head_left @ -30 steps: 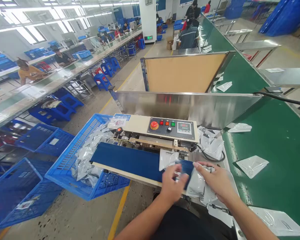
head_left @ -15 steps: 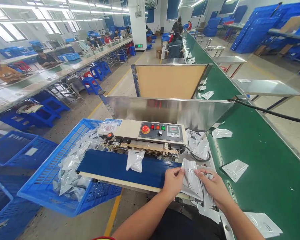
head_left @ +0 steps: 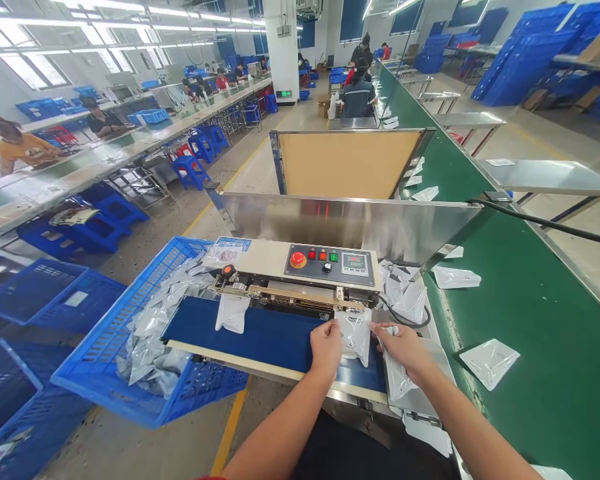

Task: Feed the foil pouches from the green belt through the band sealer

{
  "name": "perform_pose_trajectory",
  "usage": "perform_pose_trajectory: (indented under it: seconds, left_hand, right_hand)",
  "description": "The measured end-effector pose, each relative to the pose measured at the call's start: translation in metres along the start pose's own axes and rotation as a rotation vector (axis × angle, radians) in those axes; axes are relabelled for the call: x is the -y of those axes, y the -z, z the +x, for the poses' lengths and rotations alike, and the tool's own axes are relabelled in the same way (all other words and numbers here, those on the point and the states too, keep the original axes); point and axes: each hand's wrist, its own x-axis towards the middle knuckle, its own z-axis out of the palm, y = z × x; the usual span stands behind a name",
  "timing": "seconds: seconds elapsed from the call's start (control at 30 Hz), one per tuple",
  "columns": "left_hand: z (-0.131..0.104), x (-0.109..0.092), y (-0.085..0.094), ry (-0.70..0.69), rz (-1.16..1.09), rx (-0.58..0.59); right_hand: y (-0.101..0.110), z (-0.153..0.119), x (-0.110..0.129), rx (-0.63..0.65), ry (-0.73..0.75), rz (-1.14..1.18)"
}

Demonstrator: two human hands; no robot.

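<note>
A white foil pouch (head_left: 354, 339) hangs with its top edge at the sealing slot of a band sealing machine (head_left: 263, 261), its lower part over the machine's blue belt (head_left: 280, 340). My left hand (head_left: 326, 348) pinches the pouch's upper left edge. With thumb and fingers closed, my right hand (head_left: 403, 347) holds its upper right corner. Farther left along the slot, a second pouch (head_left: 233, 313) hangs, apart from my hands. Several loose pouches (head_left: 397, 380) lie under and beside my right hand.
A blue crate (head_left: 107, 320) full of pouches stands at the machine's left end. To the right runs a green conveyor (head_left: 555, 320) with scattered pouches. A metal panel (head_left: 350, 223) rises behind the machine, and a black cable (head_left: 545, 220) crosses the conveyor. Other people sit farther off.
Both hands have moved the pouch left and up from the belt's right end to the sealing slot. The other pouch has travelled left along the machine.
</note>
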Motion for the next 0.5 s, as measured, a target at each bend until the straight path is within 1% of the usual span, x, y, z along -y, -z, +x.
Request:
perform_pose_trajectory:
  seconds: [0.07, 0.1, 0.13, 0.17, 0.2, 0.23, 0.27, 0.3, 0.33, 0.4, 0.43, 0.5]
  left_hand:
    - [-0.013, -0.005, 0.020, -0.181, 0.041, -0.134]
    - [-0.023, -0.007, 0.026, -0.275, 0.078, -0.160]
    - [-0.034, -0.009, 0.030, -0.341, 0.120, -0.128]
    - [-0.045, -0.011, 0.031, -0.362, 0.161, -0.033]
    - [-0.056, -0.012, 0.028, -0.351, 0.196, 0.112]
    - [-0.064, -0.013, 0.023, -0.322, 0.225, 0.264]
    - [-0.069, -0.013, 0.017, -0.291, 0.245, 0.391]
    - [-0.071, -0.014, 0.009, -0.266, 0.254, 0.468]
    - [-0.071, -0.013, 0.002, -0.250, 0.251, 0.489]
    - [-0.065, -0.011, -0.010, -0.222, 0.217, 0.425]
    - [-0.061, -0.009, -0.014, -0.205, 0.189, 0.384]
    - [-0.054, -0.003, -0.020, -0.177, 0.141, 0.363]
  right_hand:
    - [-0.001, -0.011, 0.000, -0.006, 0.002, 0.061]
    - [-0.002, -0.018, 0.000, -0.010, -0.001, 0.116]
    - [-0.002, -0.025, -0.001, -0.013, -0.010, 0.179]
    - [-0.004, -0.032, -0.001, -0.014, -0.015, 0.240]
    - [-0.006, -0.039, 0.000, -0.015, -0.015, 0.300]
    - [-0.008, -0.045, 0.000, -0.010, -0.006, 0.359]
    - [-0.010, -0.050, 0.001, -0.002, 0.010, 0.417]
    - [-0.012, -0.054, 0.001, 0.005, 0.029, 0.478]
    - [-0.012, -0.057, 0.000, 0.005, 0.049, 0.537]
    - [-0.009, -0.058, -0.005, -0.026, 0.075, 0.599]
    - [-0.005, -0.058, -0.010, -0.046, 0.078, 0.580]
    - [0.003, -0.055, -0.022, -0.070, 0.083, 0.470]
